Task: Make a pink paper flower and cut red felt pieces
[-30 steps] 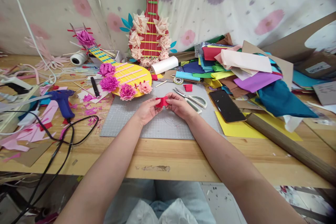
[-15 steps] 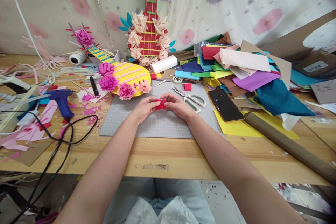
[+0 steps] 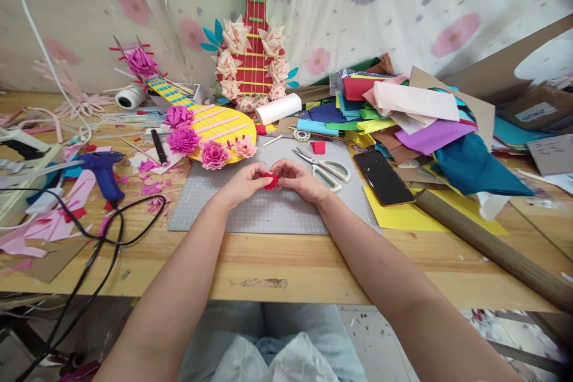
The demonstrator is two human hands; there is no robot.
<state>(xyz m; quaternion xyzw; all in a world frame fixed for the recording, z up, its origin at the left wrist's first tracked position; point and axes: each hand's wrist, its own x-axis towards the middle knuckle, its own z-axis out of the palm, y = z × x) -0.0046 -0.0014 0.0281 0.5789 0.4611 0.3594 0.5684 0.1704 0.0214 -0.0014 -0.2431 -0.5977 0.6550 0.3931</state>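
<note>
Between my fingertips is a small piece of red paper, folded or crumpled, held above the grey cutting mat. My left hand pinches it from the left. My right hand grips its other side with thumb and fingers. Scissors with pale handles lie partly spread just beyond my right hand. Another red paper piece rests behind them. A yellow paper guitar with pink and magenta paper flowers lies behind my left hand.
A blue glue gun with a looping black cable is at left among pink scraps. On the right are a phone on yellow paper, a brown roll and piled coloured paper. A red flower-trimmed guitar stands behind.
The red paper has turned and bunched up between my fingertips, showing a more ragged edge. Both hands stay in nearly the same place; the whole view shifts slightly.
</note>
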